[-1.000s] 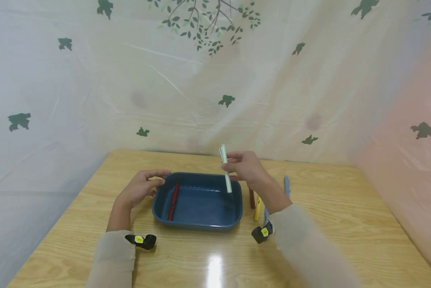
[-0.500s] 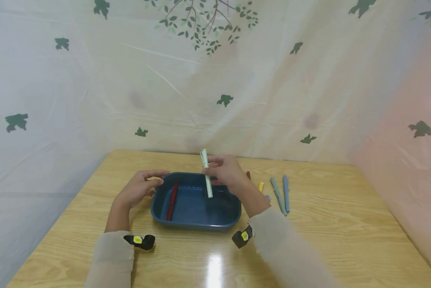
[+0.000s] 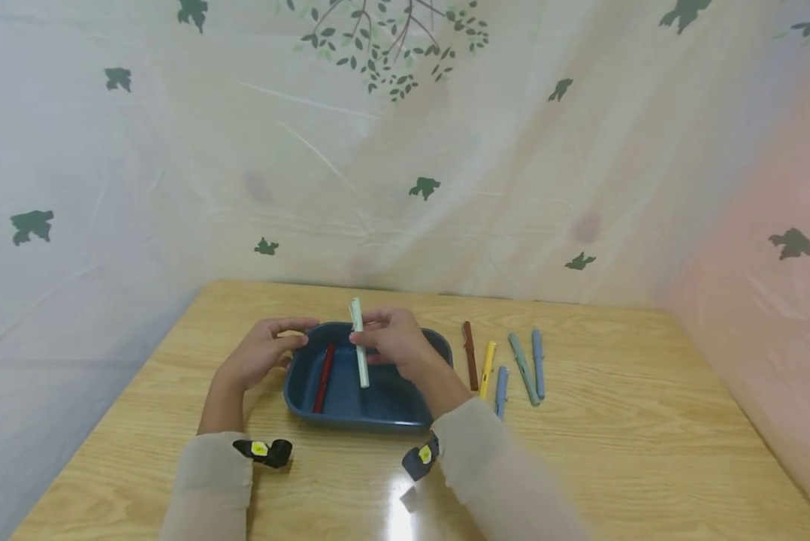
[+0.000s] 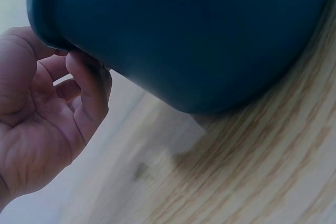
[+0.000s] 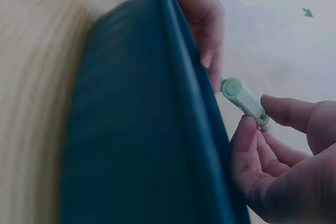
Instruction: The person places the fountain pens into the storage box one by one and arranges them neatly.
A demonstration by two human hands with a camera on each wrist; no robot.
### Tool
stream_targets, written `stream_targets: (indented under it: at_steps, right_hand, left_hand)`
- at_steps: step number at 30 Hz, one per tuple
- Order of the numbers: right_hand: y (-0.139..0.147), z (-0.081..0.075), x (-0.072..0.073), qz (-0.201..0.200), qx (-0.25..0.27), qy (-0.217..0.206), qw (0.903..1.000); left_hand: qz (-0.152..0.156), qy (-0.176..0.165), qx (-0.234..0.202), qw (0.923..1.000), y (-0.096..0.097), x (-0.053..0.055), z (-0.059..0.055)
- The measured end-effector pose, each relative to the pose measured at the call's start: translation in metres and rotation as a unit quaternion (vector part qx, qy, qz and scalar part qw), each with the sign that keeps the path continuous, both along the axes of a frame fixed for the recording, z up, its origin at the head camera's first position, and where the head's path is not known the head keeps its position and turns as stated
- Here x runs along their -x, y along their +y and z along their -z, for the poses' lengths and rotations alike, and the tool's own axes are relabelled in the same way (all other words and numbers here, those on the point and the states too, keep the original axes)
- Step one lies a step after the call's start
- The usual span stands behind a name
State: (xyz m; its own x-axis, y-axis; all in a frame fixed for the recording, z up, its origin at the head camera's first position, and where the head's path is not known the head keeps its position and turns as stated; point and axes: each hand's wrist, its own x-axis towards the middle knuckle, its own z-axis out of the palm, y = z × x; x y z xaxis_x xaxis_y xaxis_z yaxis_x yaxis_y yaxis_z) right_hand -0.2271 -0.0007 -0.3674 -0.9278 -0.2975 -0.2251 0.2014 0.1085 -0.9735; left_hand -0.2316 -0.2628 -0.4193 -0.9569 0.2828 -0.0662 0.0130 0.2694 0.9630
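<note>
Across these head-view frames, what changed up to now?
The right hand, pinching the pale green pen, moved left over the blue tray, closer to the red pen, and no longer covers the grey-green pen. Nothing was let go. The left hand, tray and red pen stayed put.

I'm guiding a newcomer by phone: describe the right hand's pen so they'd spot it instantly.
On the wooden table stands a dark blue tray. Over it, the right hand pinches a pale mint pen. It alone is held up: the dark red pen lies in the tray, the other five pens on the table.
</note>
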Motion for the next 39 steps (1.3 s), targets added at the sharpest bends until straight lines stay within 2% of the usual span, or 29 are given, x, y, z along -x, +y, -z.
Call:
stream_targets:
  at_steps: [8, 14, 26, 39]
  right_hand:
    - [-0.013, 0.023, -0.003, 0.000, 0.006, -0.025, 0.9997]
    - [-0.017, 0.035, -0.002, -0.002, 0.002, -0.052, 0.9987]
    - [-0.026, 0.040, -0.005, -0.016, -0.004, -0.067, 0.9976]
    - [-0.030, 0.041, -0.009, -0.027, -0.068, -0.083, 0.9939]
  left_hand:
    - [0.003, 0.004, 0.007, 1.0000, 0.000, 0.001, 0.002]
    - [0.005, -0.003, -0.005, 1.0000, 0.000, 0.001, 0.002]
    - [0.003, -0.001, -0.004, 1.0000, -0.001, 0.003, 0.002]
    - [0.006, -0.004, -0.005, 1.0000, -0.001, 0.002, 0.000]
